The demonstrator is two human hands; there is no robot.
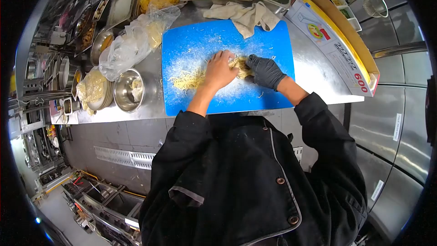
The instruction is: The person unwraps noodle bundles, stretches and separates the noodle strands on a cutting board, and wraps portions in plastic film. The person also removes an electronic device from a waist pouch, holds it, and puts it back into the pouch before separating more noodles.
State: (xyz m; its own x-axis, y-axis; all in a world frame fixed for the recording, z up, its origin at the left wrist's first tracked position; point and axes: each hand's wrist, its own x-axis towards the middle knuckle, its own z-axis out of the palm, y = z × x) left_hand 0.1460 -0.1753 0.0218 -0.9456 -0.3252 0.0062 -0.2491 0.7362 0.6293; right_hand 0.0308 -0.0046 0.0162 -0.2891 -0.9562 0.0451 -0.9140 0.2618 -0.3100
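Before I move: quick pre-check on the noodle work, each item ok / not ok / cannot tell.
1. Both hands at the noodle bundle: ok, left hand and right hand are on either side of it.
2. Firm grip on the bundle: cannot tell, the fingers hide the contact.
3. Both hands gloved: not ok, right wears a black glove, left is bare.
4. Loose noodles on the board: ok for the main pile, left of the left hand; a few stray strands lie elsewhere on the board.
5. Cloth off the board: not ok, it hangs over the far edge.
6. Metal bowl off the board: ok, left of it on the counter.
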